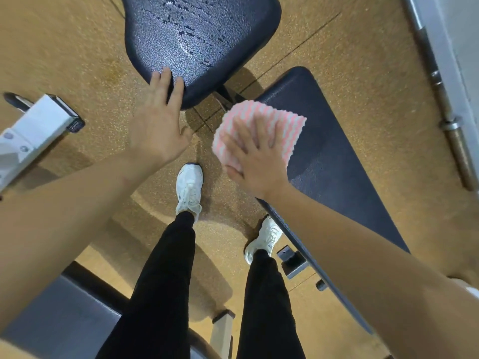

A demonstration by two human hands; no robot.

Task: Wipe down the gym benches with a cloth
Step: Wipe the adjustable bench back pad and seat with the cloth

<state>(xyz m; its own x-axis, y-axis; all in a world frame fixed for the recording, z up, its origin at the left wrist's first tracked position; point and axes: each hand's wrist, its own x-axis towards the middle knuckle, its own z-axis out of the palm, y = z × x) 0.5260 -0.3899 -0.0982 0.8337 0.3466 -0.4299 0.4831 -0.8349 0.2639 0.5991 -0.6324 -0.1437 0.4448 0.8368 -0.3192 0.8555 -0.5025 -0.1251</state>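
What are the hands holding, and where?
Nothing is gripped. The right hand presses flat on top of the pink cloth; the left hand only touches the seat pad at its near edge.

Seat pad (202, 35) cropped at top edge; bench pad (324, 156) partly beneath cloth (261, 115) and right arm (363, 242)

Seat pad (199, 42): dark pebbled vinyl, wet sheen. Cloth (261, 125): ribbed pink-white microfibre. Floor (350, 60): speckled rubber.

The speckled tan floor (363, 73) carried two dark padded benches. The short surface (202, 42) glistened with what looked like wet streaks. The long surface (329, 164) had a pink-and-white cloth (261, 117) spread flat over its edge. A barbell (451, 125) lay by the wall.
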